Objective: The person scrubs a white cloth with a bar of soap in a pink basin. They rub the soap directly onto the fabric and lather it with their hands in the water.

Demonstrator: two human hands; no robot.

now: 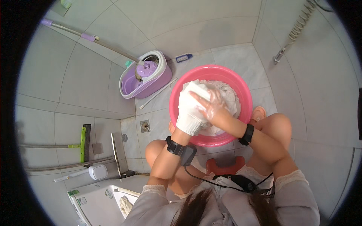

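A white knitted glove with a ribbed cuff [188,122] covers my left hand [187,105], which is over a pink basin [247,94]; its fingers are hidden. My right hand [214,105] is bare and wet with suds. It reaches across the gloved hand, its fingers around a smooth white block [199,90] that looks like a bar of soap, pressed against the glove. Motion blurs this spot a little. Beneath both hands, crumpled white cloth [230,94] lies in the basin. The basin stands on the tiled floor between my feet.
A purple mop bucket [156,84] holding a spin mop [146,68] stands beyond the basin to the left, near a blue brush [184,57] and a thin white rod [158,93]. A red stool [225,165] is below me. A green squeegee [83,143] leans at left.
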